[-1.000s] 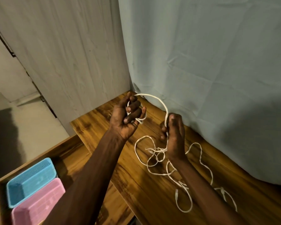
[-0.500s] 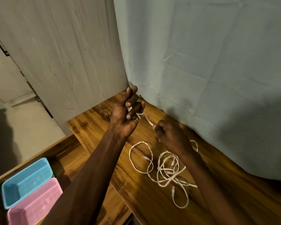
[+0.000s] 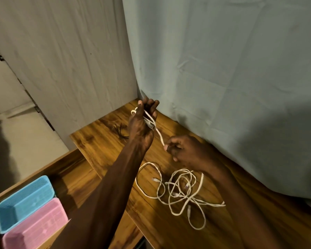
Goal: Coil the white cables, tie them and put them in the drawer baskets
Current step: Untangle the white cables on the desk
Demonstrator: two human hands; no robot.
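Note:
My left hand (image 3: 141, 126) is raised above the wooden table (image 3: 104, 146), with turns of a white cable (image 3: 158, 133) wound around its fingers and palm. From there the cable runs taut down to my right hand (image 3: 184, 152), which pinches it lower and to the right. A loose tangle of white cables (image 3: 180, 191) lies on the table under my right forearm. At the lower left, a blue basket (image 3: 23, 202) and a pink basket (image 3: 34, 229) sit in the open drawer (image 3: 70, 175).
A small bundle of dark ties (image 3: 120, 132) lies on the table just left of my left hand. A pale curtain (image 3: 223, 87) hangs along the table's far edge. A light wood-grain panel (image 3: 70, 60) stands to the left.
My left hand has turned so its back faces me, with more cable across it. My right hand has moved down and to the right, pulling the cable straight. The tangle has bunched closer.

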